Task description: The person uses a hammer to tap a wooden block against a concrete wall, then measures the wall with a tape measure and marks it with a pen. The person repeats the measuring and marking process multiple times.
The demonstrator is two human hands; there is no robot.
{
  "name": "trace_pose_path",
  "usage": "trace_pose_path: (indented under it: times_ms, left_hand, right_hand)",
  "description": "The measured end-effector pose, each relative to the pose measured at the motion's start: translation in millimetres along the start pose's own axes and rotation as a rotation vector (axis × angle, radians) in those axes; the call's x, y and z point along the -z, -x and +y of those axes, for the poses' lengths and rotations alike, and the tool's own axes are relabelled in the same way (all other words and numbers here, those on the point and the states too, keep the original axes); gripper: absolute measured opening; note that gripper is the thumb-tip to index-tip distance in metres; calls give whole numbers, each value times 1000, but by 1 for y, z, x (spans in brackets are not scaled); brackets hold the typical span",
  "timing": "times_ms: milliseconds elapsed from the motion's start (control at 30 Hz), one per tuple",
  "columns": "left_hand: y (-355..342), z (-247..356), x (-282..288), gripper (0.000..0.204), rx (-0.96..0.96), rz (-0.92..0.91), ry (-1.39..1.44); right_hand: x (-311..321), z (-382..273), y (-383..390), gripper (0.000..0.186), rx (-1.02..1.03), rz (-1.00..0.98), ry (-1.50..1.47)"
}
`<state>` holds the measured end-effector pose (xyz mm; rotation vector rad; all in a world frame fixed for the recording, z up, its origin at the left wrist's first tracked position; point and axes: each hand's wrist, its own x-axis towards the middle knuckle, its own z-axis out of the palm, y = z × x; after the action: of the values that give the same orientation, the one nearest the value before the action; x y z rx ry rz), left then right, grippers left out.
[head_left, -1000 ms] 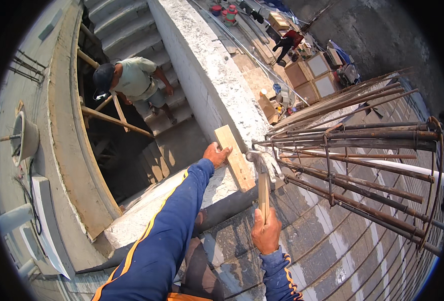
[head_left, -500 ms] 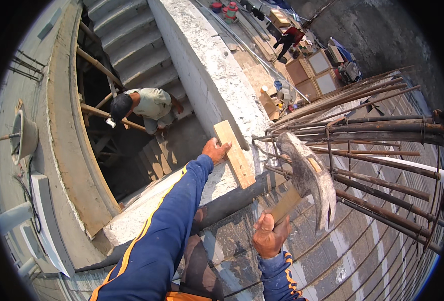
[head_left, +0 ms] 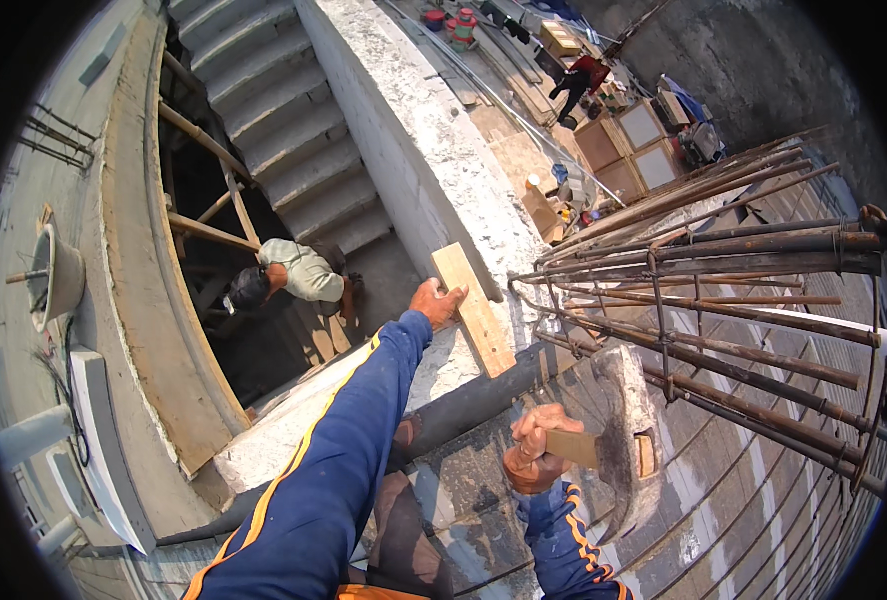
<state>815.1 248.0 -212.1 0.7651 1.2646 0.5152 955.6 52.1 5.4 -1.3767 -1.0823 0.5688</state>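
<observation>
My left hand is closed around the edge of a short light wooden board. The board lies slantwise at the end of the rough white wall top, with small dark spots near its lower end. To the right and nearer me, my right hand grips a claw hammer by its wooden handle. The hammer's grey, mortar-crusted head points away to the right, apart from the board. The lower part of the handle is hidden in my fist.
Below left, a person in a pale shirt bends at the foot of concrete stairs. Bundled rusty rebar juts out at right. A mortar bucket stands on the curved ledge at far left. A dark pipe-like edge runs before me.
The hammer has swung down and toward me, its head turning in my right hand. My left hand and the board stay nearly still. The person below has moved lower, away from the stairs.
</observation>
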Motion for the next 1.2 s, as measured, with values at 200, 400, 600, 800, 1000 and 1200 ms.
trace_pose_path:
  times_ms: [200,400,600,800,1000,1200]
  left_hand:
    - [4,8,-3,68,-102,42,-17]
    - [3,6,-1,70,13,-21,66]
    - [-16,11,-1,64,-104,57,-75]
    - [-11,-5,-1,66,5,40,-54]
    - [-18,4,-2,60,-105,60,-39]
    - [-11,-20,-4,56,-43,40,-78]
  right_hand:
    - [19,2,-20,26,-356,-442,717]
    - [0,-14,-12,34,-111,-36,-37]
    - [13,4,-15,28,-345,-419,725]
    - [6,-11,-7,31,-200,-170,229]
    - [6,7,-15,29,-337,-440,749]
    - [10,10,5,34,-252,-173,327]
